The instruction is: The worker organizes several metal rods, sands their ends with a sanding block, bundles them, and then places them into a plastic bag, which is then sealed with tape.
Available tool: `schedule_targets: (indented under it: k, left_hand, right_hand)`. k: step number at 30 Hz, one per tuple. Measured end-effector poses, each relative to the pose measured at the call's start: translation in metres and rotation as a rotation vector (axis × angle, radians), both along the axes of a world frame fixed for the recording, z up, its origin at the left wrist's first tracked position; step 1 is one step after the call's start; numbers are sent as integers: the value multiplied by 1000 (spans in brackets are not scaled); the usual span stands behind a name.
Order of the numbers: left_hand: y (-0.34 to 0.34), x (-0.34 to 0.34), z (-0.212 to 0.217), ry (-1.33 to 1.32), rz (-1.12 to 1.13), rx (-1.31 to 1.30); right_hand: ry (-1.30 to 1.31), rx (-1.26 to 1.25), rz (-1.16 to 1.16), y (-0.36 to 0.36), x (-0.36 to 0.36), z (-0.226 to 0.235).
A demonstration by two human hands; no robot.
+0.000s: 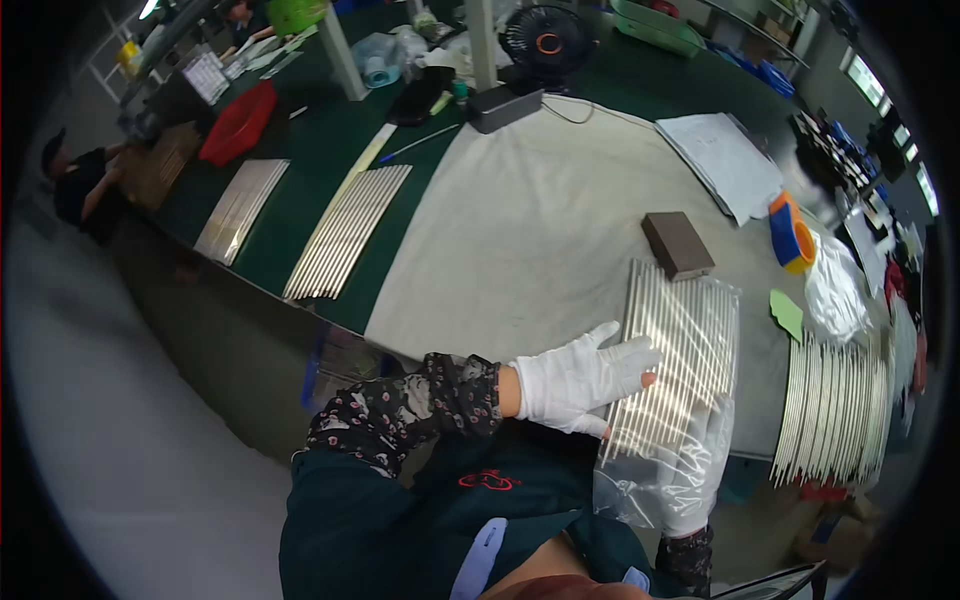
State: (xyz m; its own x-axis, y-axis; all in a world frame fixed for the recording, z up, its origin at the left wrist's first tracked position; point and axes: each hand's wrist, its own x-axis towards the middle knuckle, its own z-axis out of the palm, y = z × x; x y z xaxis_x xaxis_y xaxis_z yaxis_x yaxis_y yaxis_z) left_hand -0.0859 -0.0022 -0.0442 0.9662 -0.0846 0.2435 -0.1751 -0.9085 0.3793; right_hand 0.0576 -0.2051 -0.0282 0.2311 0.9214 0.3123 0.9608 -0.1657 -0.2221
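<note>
A clear plastic bag holds a flat row of thin, shiny metal rods. It lies near the front edge of the cloth-covered table, and its loose lower end hangs toward me. My left hand, in a white glove with bare fingertips showing, rests on the bag's left side with fingers spread over the rods. At the lower right end of the bag is my right hand, also white-gloved. Wrinkled film and glare hide its fingers. A brown block sits against the rods' far end.
Loose rods lie at the right, beside a green scrap, crumpled plastic and a tape dispenser. Papers are farther back. To the left lie two rod bundles and a red tray. A fan stands behind.
</note>
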Motion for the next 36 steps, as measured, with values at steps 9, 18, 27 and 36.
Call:
schedule_targets:
  k: [9,18,27,36]
  left_hand:
    - [-13,-5,3,5,-6,-55]
    - [-2,-7,9,-114,64,-41]
    - [6,0,2,-186,99,-111]
    - [-3,-2,-1,-71,92,3]
  right_hand:
    - [-3,-44,35,-5,-9,-4]
    - [412,-54,-59,39,5,-1]
    - [109,-145,284,34,-8,16]
    - [95,-190,285,12,-14,11]
